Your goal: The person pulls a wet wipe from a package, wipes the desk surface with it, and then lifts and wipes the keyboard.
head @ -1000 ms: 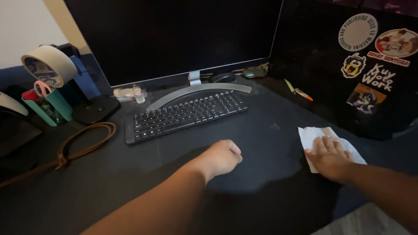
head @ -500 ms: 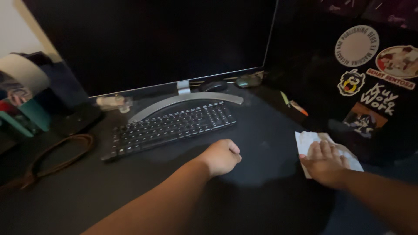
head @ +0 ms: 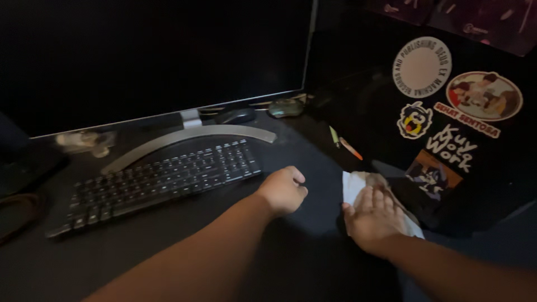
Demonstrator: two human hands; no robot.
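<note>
My right hand (head: 373,218) lies flat, palm down, on a white cloth (head: 354,184) spread on the dark desk mat (head: 302,251), close to a black case covered in stickers (head: 447,112). My left hand (head: 283,190) rests on the mat as a closed fist with nothing in it, just right of the black keyboard (head: 162,179). A gap of bare mat separates the two hands.
A large dark monitor (head: 151,56) on a curved silver stand (head: 190,137) fills the back. Behind the stand lie a dark mouse (head: 236,116) and a second mouse (head: 285,107). Two pens (head: 344,142) lie by the sticker case. A brown strap (head: 17,207) sits far left.
The view has swung right and the scene has darkened. My right hand has slid the cloth a little toward the sticker case. My left fist has stayed in place.
</note>
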